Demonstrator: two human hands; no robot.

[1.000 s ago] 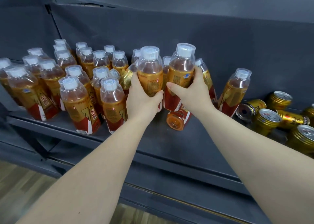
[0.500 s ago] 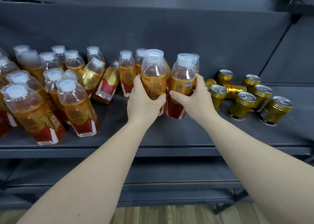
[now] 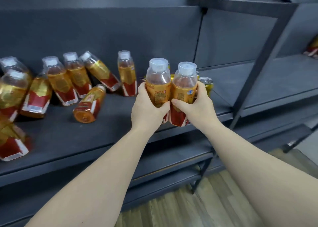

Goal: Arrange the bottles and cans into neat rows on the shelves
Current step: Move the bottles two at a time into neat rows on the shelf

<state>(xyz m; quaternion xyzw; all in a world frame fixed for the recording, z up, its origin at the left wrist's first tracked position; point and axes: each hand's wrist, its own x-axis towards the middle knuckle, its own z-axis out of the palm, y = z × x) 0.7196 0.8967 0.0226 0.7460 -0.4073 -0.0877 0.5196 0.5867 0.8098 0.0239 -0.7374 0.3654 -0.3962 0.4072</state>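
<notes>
a: what are the hands doing?
b: the left hand point(image 3: 148, 110) is wrapping tight around the left tea bottle point(image 3: 158, 83), thumb pressing across its gold label. the right hand point(image 3: 197, 106) is clamping on the right tea bottle point(image 3: 185, 87) the same way. both bottles are standing upright, touching side by side, over the front part of the dark shelf point(image 3: 68, 137). whether their bases are resting on it, i cannot tell.

a: and what is sitting around them?
b: just behind the right hand, a gold can point(image 3: 207, 84) is peeking out, mostly hidden. left of the left hand, one upright bottle point(image 3: 126, 75) is standing near the back wall. further left, a fallen bottle point(image 3: 90, 104) is lying on its side, base facing forward, and beyond it a loose cluster of bottles point(image 3: 56, 82) is standing and leaning at odd angles, running off the left edge.

a: anything to the right?
b: well right of the right hand, a neighbouring shelf bay point(image 3: 275, 82) is showing.
</notes>
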